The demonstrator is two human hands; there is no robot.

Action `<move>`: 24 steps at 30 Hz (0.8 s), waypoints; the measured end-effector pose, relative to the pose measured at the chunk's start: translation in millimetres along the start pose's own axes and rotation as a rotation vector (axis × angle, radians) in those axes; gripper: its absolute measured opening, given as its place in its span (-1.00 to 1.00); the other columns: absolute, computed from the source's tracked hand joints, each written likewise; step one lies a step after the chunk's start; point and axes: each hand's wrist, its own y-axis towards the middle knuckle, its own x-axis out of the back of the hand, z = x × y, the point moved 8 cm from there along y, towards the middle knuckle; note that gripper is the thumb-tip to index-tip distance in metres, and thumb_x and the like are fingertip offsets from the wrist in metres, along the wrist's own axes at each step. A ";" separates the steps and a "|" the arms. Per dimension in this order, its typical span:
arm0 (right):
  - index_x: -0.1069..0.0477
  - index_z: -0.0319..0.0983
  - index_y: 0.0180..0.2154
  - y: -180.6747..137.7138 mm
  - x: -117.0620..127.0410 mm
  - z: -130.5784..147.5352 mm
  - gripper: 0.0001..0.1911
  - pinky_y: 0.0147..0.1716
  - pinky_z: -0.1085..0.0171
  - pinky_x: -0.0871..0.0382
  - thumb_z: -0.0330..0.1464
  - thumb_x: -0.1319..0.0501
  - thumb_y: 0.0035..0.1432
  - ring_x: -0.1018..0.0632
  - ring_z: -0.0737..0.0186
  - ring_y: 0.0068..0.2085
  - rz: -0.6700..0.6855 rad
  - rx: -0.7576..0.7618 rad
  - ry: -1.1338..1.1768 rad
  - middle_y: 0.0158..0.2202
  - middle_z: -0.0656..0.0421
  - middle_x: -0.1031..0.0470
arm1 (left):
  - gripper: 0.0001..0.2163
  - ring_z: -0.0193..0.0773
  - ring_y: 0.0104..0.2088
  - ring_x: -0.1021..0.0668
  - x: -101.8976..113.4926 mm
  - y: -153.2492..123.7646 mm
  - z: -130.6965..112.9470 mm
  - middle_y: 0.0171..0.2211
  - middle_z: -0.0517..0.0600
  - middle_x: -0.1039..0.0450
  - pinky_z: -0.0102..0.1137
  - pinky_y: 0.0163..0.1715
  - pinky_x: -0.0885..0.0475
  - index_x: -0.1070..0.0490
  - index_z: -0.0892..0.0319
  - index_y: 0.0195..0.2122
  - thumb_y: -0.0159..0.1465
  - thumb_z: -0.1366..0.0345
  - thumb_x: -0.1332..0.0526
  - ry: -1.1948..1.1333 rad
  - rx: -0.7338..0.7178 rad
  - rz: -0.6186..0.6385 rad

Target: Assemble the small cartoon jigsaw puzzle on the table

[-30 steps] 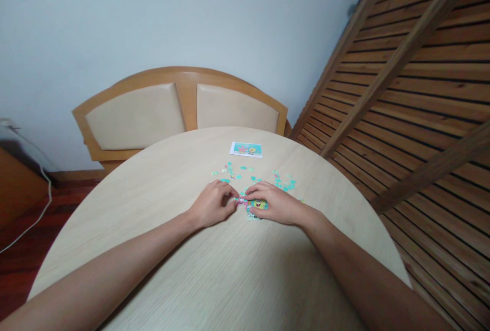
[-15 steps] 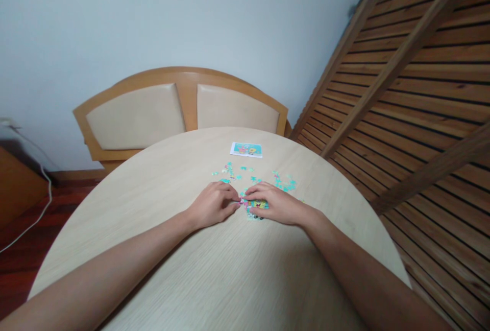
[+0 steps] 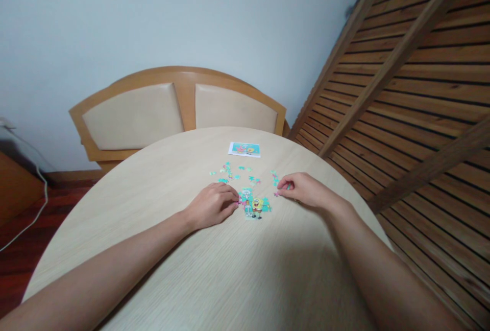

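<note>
From my remote seat, I saw the right hand (image 3: 306,190) with its fingers curled and its thumb tip at a small pink piece (image 3: 276,194); I couldn't tell whether it was pinched. The left hand (image 3: 212,205) lay with bent fingertips at the left edge of the partly joined puzzle (image 3: 257,206); I couldn't make out a grip there either. The puzzle sat flat between the hands, showing a yellow cartoon figure. Beyond it lay loose teal pieces (image 3: 228,169), then a picture card (image 3: 245,149), all on my round table (image 3: 172,269).
</note>
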 end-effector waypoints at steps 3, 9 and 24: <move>-0.64 -0.22 -0.23 0.4 -6.0 3.8 -0.69 -0.33 0.24 -0.35 -0.15 -0.29 0.12 -0.57 0.13 -0.33 0.048 0.018 0.015 -0.32 0.09 -0.64 | -0.80 -0.16 -0.07 -0.55 0.5 -0.1 -1.9 -0.10 0.04 -0.57 -0.25 0.01 -0.41 -0.54 0.12 -0.10 0.40 0.30 -0.13 0.001 -0.014 0.007; -0.64 -0.22 -0.27 0.6 -7.6 3.7 -0.71 -0.30 0.24 -0.33 -0.16 -0.28 0.13 -0.55 0.14 -0.33 0.081 0.027 0.054 -0.33 0.10 -0.63 | -0.79 -0.18 -0.06 -0.56 1.3 -0.5 -3.1 -0.07 0.04 -0.57 -0.28 0.01 -0.43 -0.56 0.10 -0.11 0.42 0.30 -0.11 -0.020 -0.029 0.018; -0.60 -0.27 -0.32 -5.1 -10.6 15.5 -0.74 -0.36 0.28 -0.27 -0.22 -0.28 0.06 -0.49 0.19 -0.37 0.161 -0.024 0.017 -0.37 0.10 -0.58 | -0.80 -0.22 -0.07 -0.57 1.1 -1.2 -1.8 -0.10 0.01 -0.59 -0.29 0.00 -0.48 -0.56 0.12 -0.12 0.42 0.29 -0.12 -0.007 -0.057 -0.016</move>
